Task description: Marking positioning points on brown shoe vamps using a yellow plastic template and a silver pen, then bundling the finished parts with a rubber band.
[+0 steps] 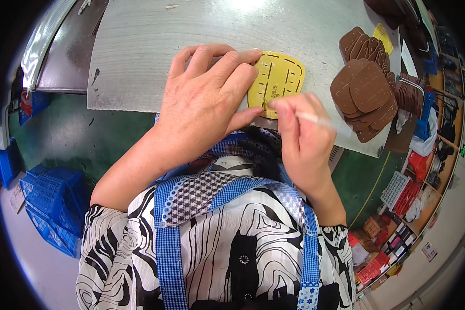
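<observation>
A yellow flat template (280, 78) with several slots lies on the grey worktable (155, 46) near its front edge. My left hand (207, 98) lies flat on its left side, fingers pressing it down. My right hand (302, 137) pinches a thin white pen (315, 120), its tip touching the template's lower edge. Whatever lies under the template is hidden.
Stacks of brown leather pieces (366, 88) sit on the table's right part, with another yellow template (383, 37) behind them. Blue crates (51, 201) stand on the floor at left. Red and white baskets (404, 191) and shelves are at right.
</observation>
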Action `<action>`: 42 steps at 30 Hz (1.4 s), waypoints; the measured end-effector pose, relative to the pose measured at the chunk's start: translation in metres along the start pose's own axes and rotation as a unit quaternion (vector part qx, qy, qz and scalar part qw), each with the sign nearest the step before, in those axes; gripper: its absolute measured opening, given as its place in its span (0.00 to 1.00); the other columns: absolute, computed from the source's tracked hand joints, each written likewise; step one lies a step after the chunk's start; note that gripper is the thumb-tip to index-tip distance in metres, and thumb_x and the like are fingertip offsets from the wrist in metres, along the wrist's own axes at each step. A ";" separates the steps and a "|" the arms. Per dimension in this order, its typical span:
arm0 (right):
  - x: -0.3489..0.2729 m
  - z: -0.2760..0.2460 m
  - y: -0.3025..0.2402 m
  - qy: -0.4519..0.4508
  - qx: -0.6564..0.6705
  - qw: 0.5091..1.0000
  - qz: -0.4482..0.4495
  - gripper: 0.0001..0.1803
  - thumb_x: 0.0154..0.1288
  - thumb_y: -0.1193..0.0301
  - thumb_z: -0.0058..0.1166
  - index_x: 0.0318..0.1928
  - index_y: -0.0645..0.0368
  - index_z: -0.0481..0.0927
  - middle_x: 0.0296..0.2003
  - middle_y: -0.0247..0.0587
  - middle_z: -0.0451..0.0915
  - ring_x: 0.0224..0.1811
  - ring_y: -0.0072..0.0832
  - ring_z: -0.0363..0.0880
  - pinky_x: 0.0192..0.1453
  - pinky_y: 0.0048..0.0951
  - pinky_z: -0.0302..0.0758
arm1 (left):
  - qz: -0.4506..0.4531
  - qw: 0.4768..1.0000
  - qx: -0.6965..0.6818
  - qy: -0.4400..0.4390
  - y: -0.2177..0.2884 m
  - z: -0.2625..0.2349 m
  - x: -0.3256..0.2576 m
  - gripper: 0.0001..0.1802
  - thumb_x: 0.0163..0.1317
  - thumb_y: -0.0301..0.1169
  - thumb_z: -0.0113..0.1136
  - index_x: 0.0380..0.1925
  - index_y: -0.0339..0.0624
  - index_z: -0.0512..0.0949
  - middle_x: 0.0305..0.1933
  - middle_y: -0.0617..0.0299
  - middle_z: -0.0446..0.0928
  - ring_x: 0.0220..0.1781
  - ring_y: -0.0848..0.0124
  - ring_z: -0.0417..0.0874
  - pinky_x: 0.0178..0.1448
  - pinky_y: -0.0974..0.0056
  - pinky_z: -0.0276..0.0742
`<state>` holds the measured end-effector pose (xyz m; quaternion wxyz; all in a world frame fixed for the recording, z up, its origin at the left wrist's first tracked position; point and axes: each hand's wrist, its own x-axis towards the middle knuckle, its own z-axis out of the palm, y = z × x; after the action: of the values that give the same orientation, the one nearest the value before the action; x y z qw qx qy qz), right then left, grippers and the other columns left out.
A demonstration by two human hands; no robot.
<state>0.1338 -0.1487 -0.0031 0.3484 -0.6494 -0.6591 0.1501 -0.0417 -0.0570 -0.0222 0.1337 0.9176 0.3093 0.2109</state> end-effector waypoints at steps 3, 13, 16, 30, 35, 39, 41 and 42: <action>-0.010 -0.010 0.000 -0.045 0.017 0.998 0.038 0.10 0.75 0.71 0.54 0.35 0.61 0.80 0.29 0.44 0.79 0.30 0.42 0.75 0.36 0.39 0.72 | 0.001 1.000 0.002 -0.009 0.001 -0.002 0.000 0.27 0.56 0.46 0.71 0.51 0.44 0.77 0.66 0.65 0.77 0.64 0.58 0.73 0.70 0.50 0.64; 0.019 -0.003 0.029 0.077 -0.006 0.997 0.015 0.12 0.78 0.70 0.52 0.36 0.62 0.82 0.30 0.44 0.80 0.31 0.42 0.77 0.38 0.39 0.73 | 0.006 0.999 0.028 -0.038 0.004 -0.002 -0.001 0.30 0.56 0.41 0.72 0.61 0.74 0.81 0.68 0.70 0.72 0.66 0.59 0.70 0.71 0.52 0.63; -0.007 -0.006 0.015 0.036 -0.011 0.999 0.021 0.10 0.76 0.71 0.54 0.36 0.61 0.82 0.30 0.44 0.80 0.31 0.44 0.76 0.37 0.40 0.72 | 0.001 0.999 0.027 -0.029 0.004 -0.002 -0.001 0.28 0.56 0.41 0.72 0.60 0.71 0.82 0.68 0.70 0.72 0.67 0.59 0.70 0.71 0.52 0.63; 0.016 -0.004 0.034 0.105 0.004 0.995 0.004 0.11 0.77 0.70 0.52 0.38 0.63 0.83 0.29 0.44 0.80 0.32 0.42 0.77 0.41 0.38 0.73 | 0.007 0.999 0.035 -0.039 0.004 -0.002 -0.002 0.28 0.57 0.41 0.72 0.61 0.71 0.82 0.68 0.69 0.72 0.68 0.59 0.68 0.72 0.52 0.62; -0.014 -0.012 0.016 0.008 -0.011 0.999 0.035 0.11 0.78 0.70 0.51 0.39 0.62 0.83 0.29 0.44 0.80 0.34 0.38 0.79 0.38 0.37 0.73 | 0.011 0.999 0.027 -0.039 0.002 -0.009 0.004 0.29 0.54 0.38 0.73 0.59 0.66 0.82 0.68 0.67 0.72 0.68 0.59 0.70 0.71 0.53 0.64; -0.019 -0.027 0.017 0.009 0.158 0.974 0.162 0.08 0.76 0.74 0.53 0.49 0.62 0.83 0.32 0.41 0.82 0.33 0.31 0.80 0.36 0.32 0.74 | 0.050 0.996 -0.010 -0.078 -0.003 -0.020 0.027 0.35 0.46 0.35 0.78 0.58 0.52 0.79 0.62 0.59 0.74 0.64 0.57 0.74 0.69 0.53 0.68; 0.000 -0.013 0.034 0.089 0.084 0.990 0.077 0.09 0.76 0.75 0.53 0.51 0.61 0.82 0.32 0.41 0.82 0.32 0.30 0.80 0.36 0.31 0.75 | 0.042 0.994 -0.038 -0.091 -0.009 -0.017 0.043 0.37 0.44 0.35 0.79 0.58 0.48 0.77 0.58 0.57 0.75 0.62 0.56 0.75 0.68 0.53 0.68; 0.009 -0.008 0.040 0.163 0.005 0.987 0.010 0.10 0.76 0.77 0.53 0.54 0.61 0.82 0.32 0.41 0.81 0.31 0.29 0.80 0.36 0.30 0.75 | 0.030 0.990 -0.081 -0.113 -0.012 -0.014 0.048 0.40 0.41 0.35 0.80 0.58 0.44 0.75 0.54 0.55 0.75 0.60 0.54 0.75 0.67 0.53 0.69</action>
<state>0.1696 -0.1381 -0.0213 0.4529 -0.6697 -0.5865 0.0487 -0.0197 -0.0165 0.0002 0.2348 0.9307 0.2462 0.1341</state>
